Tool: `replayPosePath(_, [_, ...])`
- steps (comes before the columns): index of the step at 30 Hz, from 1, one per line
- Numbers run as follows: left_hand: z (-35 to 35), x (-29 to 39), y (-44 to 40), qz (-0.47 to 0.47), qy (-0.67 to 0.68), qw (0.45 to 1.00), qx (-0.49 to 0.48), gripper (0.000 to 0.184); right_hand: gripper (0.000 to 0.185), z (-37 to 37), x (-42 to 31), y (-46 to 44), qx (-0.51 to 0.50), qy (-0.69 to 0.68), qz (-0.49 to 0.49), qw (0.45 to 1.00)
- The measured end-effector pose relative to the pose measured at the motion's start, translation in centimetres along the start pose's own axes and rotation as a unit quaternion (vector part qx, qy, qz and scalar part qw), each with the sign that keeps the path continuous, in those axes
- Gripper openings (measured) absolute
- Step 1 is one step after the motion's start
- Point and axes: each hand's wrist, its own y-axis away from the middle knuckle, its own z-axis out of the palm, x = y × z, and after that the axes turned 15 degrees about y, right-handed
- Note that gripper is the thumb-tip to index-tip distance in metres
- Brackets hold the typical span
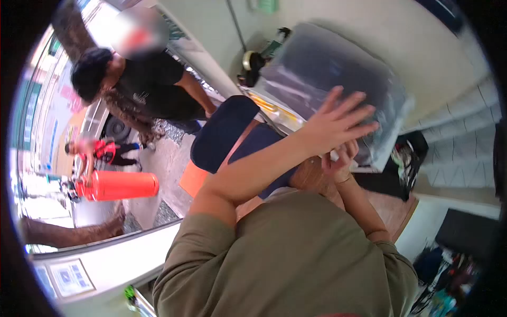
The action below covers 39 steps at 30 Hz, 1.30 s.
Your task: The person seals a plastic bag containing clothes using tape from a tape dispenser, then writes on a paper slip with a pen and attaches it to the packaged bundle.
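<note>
My left hand [346, 120] is stretched out with its fingers spread, in front of a dark, box-like thing [332, 68] under clear plastic. It holds nothing that I can see, and I cannot tell if it touches the plastic. Just below its wrist is my right hand [340, 162], its fingers curled together. A small whitish bit shows between those fingers, too small to name. The plastic-covered thing rests on a white stand [388, 153]. Yellow stick-like things [280, 112] lie at its left side.
A navy chair [224, 132] stands left of my arms. Through the opening at left, a person in a black shirt [150, 87] stands close by. Farther out, a person in red [105, 152] is by a large red cylinder [124, 186]. A black bag [412, 158] sits at right.
</note>
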Motion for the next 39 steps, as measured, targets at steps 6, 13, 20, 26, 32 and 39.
replayPosePath(6, [-7.6,-4.1,26.1,-0.474,0.048,0.859,0.189,0.037,0.035,18.2,-10.1,-9.1,-0.226,-0.372,0.309,0.846])
replayPosePath(13, [-2.1,12.1,52.5,-0.822,0.141,0.545,-0.086,0.039,0.057,44.3,-8.7,-9.2,-0.432,-0.005,0.522,0.736])
replayPosePath(20, [5.9,22.8,61.0,-0.853,0.289,0.435,-0.022,0.040,0.026,46.9,-8.6,-8.6,-0.193,-0.233,0.746,0.593])
replayPosePath(26, [10.7,19.6,66.7,-0.776,0.311,0.540,0.096,0.040,0.012,43.5,-13.9,-7.9,-0.105,-0.348,0.726,0.584])
replayPosePath(32, [-1.3,10.8,55.5,-0.820,0.222,0.517,0.101,0.037,0.016,42.2,-12.3,-0.7,-0.268,0.025,0.511,0.816])
replayPosePath(39, [-2.9,2.3,48.1,-0.685,0.130,0.717,-0.029,0.037,0.014,25.2,-8.9,-7.6,-0.476,0.032,0.083,0.875])
